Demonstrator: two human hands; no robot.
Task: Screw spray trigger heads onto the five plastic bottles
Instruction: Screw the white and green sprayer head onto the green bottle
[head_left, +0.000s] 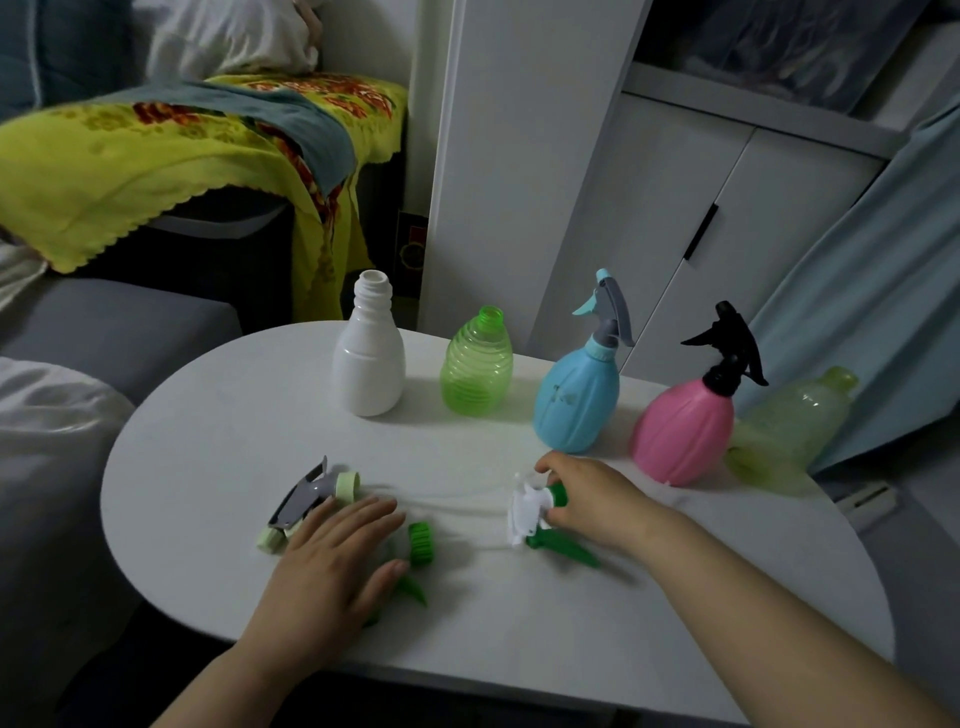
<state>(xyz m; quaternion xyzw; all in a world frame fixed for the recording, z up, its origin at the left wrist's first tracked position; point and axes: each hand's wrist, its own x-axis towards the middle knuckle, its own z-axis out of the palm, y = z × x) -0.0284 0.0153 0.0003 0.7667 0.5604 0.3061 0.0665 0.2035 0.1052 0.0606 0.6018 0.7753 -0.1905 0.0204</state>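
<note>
Five bottles are standing in a row along the far side of your desk: white and green ones with open necks, blue and pink ones already wearing heads, and a pale green one at the far right. Three loose heads are lying nearer you. Your left hand is resting flat and relaxed, covering part of a green head, just beside the grey head. Your right hand is pinching the white-and-green head.
</note>
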